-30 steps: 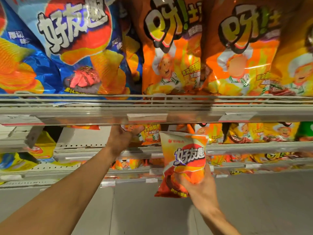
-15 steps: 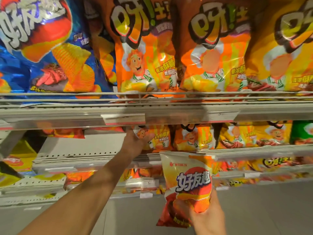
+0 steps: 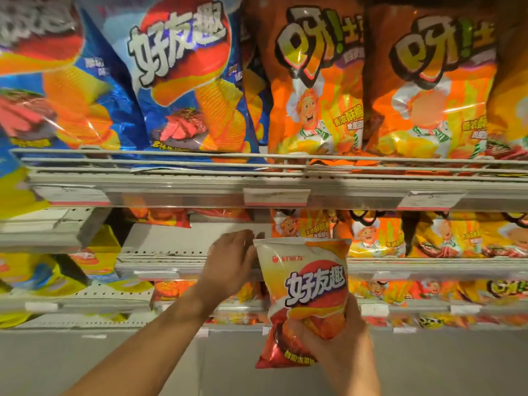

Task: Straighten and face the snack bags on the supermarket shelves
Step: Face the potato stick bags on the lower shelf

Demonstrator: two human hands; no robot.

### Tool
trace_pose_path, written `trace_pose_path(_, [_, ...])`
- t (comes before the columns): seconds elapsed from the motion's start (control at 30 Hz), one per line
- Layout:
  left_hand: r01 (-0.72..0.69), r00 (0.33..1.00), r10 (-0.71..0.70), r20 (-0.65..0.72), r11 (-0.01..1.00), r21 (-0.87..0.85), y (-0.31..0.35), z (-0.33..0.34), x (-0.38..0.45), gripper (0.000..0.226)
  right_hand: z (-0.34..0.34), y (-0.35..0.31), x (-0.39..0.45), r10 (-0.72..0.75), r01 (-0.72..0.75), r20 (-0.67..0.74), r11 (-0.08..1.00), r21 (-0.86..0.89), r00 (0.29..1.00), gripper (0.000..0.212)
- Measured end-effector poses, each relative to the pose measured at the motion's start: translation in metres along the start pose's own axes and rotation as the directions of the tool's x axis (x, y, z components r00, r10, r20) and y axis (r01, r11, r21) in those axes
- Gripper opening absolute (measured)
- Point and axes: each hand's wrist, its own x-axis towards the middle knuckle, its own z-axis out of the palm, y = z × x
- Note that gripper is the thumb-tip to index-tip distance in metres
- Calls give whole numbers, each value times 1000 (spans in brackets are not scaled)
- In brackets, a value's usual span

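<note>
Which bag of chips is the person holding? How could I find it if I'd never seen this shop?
Find the long grey shelf edge under the big blue and orange bags. Just below it, the right hand grips a small chip bag by its lower part. It alone is cream on top and red below, held out in front of the shelves.

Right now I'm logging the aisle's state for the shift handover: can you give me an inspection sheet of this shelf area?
Surface: white shelves with price-tag rails; a bare stretch beside the left hand.
Job's things: small cream-and-red snack bag held upright, front facing out, in front of the shelves; blue bags and orange bags standing on the upper shelf behind a wire rail.
Clutter: yellow bags lying askew at lower left.
Grippers: right hand grips the small bag's lower part; left hand reaches toward the shelf, fingers relaxed, holding nothing.
Cables: nothing seen.
Surroundings: pale floor below.
</note>
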Motion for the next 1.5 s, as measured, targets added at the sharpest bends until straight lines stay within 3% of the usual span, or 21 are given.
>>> trace_pose_path(0.07, [-44, 997, 58, -58, 974, 222, -28, -13, -19, 44, 20, -15, -1, 10, -12, 60, 1000, 28, 998, 92])
trace_pose_path(0.13, [43, 996, -13, -84, 930, 364, -58, -21, -37, 42, 43, -33, 0, 15, -20, 118, 999, 41, 993, 91])
trace_pose_path(0.2, [104, 992, -67, -109, 919, 380, -86, -27, -56, 53, 67, -50, 5, -7, 3, 157, 1000, 27, 988, 88])
trace_pose_path(0.3, [67, 996, -38, -75, 889, 453, -110, -38, -79, 69, 103, -78, 19, -46, 41, 165, 999, 33, 985, 82])
trace_pose_path(0.37, [35, 999, -18, -39, 856, 516, -115, -42, -85, 70, 125, -93, 31, -62, 58, 130, 998, 33, 990, 88])
trace_pose_path(0.43, [32, 999, -38, -1, 838, 544, -117, -39, -87, 73, 143, -105, 44, -67, 66, 71, 998, 18, 995, 79])
trace_pose_path(0.6, [43, 998, -56, 8, 855, 518, -118, -33, -92, 86, 176, -119, 78, -102, 98, -82, 994, -49, 991, 76])
trace_pose_path(0.8, [52, 999, -52, -12, 877, 477, -124, -26, -90, 87, 196, -116, 107, -92, 83, -122, 993, -79, 988, 78])
trace_pose_path(1.07, [108, 994, -86, -71, 896, 430, -119, -18, -85, 94, 192, -94, 107, -116, 125, 49, 961, -247, 992, 104])
trace_pose_path(1.23, [119, 979, -75, -188, 964, 237, -118, -11, -88, 94, 176, -92, 103, -106, 187, 195, 868, -461, 975, 115])
trace_pose_path(1.3, [123, 966, -66, -250, 968, 219, -119, -1, -88, 92, 166, -83, 94, -158, 243, 213, 851, -466, 964, 110])
trace_pose_path(1.37, [141, 940, -67, -335, 969, 204, -117, 12, -88, 88, 154, -69, 82, -279, 325, 175, 872, -366, 944, 94])
trace_pose_path(1.5, [158, 859, -106, -501, 985, 63, -106, 62, -99, 69, 130, -21, 53, -491, 492, -38, 867, 73, 870, 32])
